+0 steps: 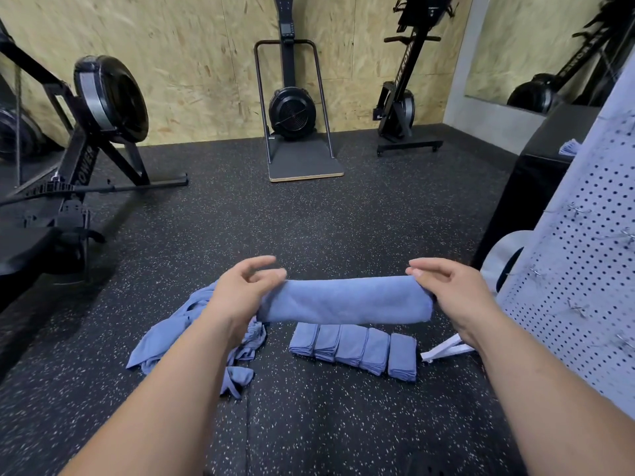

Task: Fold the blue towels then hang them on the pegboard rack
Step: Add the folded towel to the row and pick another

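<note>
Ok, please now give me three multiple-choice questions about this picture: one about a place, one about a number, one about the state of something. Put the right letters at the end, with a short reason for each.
1. Where does the unfolded pile lie, relative to the row of folded towels?
A. to its left
B. to its right
C. on top of it

2. How many folded towels are in that row on the floor?
A. three
B. five
C. eight

3. In what state is the towel between the left hand and the right hand?
A. spread flat on the floor
B. folded into a long band, held up by its ends
C. crumpled into a ball

Answers: 1 A, the loose heap lies left of the row; 2 B, five bundles lie side by side; 3 B, both hands pinch its ends above the floor.
</note>
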Demonstrator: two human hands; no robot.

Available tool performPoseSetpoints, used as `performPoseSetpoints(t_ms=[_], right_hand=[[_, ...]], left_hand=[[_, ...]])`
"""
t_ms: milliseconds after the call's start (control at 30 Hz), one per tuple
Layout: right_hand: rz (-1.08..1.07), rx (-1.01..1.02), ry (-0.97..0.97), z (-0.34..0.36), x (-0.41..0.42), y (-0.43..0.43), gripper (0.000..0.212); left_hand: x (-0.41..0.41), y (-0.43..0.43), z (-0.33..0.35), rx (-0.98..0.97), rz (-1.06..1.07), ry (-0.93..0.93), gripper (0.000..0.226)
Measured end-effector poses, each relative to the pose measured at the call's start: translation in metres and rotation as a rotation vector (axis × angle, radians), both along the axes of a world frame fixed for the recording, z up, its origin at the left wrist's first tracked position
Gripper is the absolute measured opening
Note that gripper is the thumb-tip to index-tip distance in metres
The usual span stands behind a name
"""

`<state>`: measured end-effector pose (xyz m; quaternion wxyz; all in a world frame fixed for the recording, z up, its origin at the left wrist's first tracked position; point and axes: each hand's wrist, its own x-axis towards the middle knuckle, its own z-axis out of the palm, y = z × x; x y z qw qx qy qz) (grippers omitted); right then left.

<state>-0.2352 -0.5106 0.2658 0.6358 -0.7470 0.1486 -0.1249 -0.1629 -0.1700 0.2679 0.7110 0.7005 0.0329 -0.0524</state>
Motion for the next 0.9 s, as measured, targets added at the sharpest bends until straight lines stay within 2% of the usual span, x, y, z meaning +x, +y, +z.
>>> performPoseSetpoints(t_ms=[67,167,300,500,567,600,700,800,900], right_hand=[[0.06,-0.016,0.035,-0.003,-0.001,-0.005,0.031],[0.097,-0.126,0.066,-0.004,-0.005,-0.007,0.046],[0.085,-0.251,0.057,-0.008,-0.006,-0.01,0.044],[0.032,-0.549,0.054,-0.011,-0.003,-0.014,0.034],[0.031,-0.554,0.045,-0.012,-0.003,-0.016,0.026],[0.03,-0.481,0.023,-0.012,-0.003,-0.017,0.021],[0.004,-0.107,0.002,-0.007,-0.001,-0.014,0.013],[-0.05,0.05,0.011,-0.008,0.002,-0.013,0.01],[-0.146,0.051,-0.026,-0.013,0.004,-0.013,0.012]], left_hand=[[0.0,0.005,-0.004,0.135,-0.092,-0.049,0.042],[0.002,0.009,-0.01,0.48,-0.13,-0.181,0.046],[-0.002,0.007,-0.009,0.821,-0.107,-0.354,0.041],[0.0,0.005,-0.01,0.959,-0.101,-0.475,0.017],[0.002,0.006,-0.01,0.873,-0.112,-0.462,0.01],[0.002,0.007,-0.009,0.736,-0.111,-0.398,0.006],[0.004,0.009,-0.006,0.286,-0.153,-0.125,0.02],[0.006,0.007,-0.01,0.131,-0.109,-0.044,0.034],[0.005,0.0,-0.01,0.105,-0.016,-0.061,0.035]])
